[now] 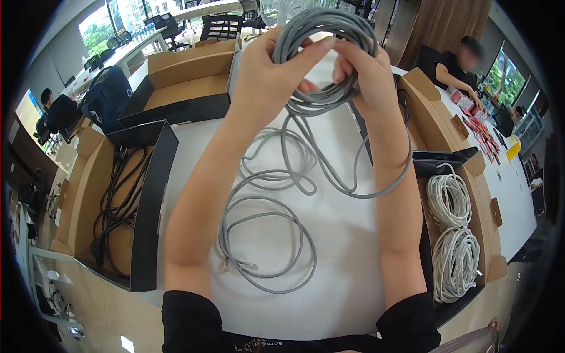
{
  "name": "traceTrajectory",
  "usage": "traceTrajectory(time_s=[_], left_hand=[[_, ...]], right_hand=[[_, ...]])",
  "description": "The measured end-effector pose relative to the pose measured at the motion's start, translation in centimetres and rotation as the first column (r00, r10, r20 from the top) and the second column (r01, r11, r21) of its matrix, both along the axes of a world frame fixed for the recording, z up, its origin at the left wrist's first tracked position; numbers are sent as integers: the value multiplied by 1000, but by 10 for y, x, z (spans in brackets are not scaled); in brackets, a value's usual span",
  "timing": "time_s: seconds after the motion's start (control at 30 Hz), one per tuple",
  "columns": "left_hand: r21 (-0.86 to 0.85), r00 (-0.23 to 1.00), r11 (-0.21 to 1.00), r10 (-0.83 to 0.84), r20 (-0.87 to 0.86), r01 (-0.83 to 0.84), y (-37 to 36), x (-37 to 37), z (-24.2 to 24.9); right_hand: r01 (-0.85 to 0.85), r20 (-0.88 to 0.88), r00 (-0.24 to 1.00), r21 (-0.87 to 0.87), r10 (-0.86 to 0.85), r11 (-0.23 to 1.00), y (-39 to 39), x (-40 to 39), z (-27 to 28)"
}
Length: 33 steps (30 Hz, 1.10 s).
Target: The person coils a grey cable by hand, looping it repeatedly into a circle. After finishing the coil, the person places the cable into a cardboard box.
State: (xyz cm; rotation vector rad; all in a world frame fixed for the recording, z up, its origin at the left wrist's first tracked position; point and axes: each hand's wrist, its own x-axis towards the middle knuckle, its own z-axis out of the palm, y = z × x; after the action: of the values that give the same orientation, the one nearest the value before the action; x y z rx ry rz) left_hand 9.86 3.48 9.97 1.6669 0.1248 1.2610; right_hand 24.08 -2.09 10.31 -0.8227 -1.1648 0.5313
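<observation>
A grey network cable (326, 26), wound into a thick coil, is held up over the far part of the white table (347, 253). My left hand (268, 73) grips the coil's left side, thumb across it. On the right side my right hand (374, 73) has its fingers wrapped round the same coil. Loose cable hangs from the coil, and one loop passes across my right forearm. Below, more grey cable (303, 226) lies in loose loops on the table, with clear plugs (241, 265) at its near left.
At left, an open black box (154, 206) contains black power cords (120, 200). Another open box (188, 88) stands at the back left beside a dark blue bag (107, 97). At right, a box (491, 235) holds two coiled white cables (456, 259). Another person (456, 70) sits beyond, handling small red items.
</observation>
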Motion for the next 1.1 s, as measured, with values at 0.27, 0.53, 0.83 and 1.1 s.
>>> traceTrajectory(time_s=[0.27,0.53,0.83,1.1], left_hand=[[-225,911,883,-391,132,412,4,16,-17],[-139,943,972,-141,302,190,-2,3,-5],[-83,980,994,-58,192,75,12,-7,2],[-148,988,978,-152,-18,148,16,-22,11]], right_hand=[[5,-456,887,152,66,988,2,-3,3],[-39,-362,930,63,60,997,22,-22,-15],[59,-13,998,-11,-59,998,18,-16,-16],[-26,83,996,89,18,996,18,-16,-12]])
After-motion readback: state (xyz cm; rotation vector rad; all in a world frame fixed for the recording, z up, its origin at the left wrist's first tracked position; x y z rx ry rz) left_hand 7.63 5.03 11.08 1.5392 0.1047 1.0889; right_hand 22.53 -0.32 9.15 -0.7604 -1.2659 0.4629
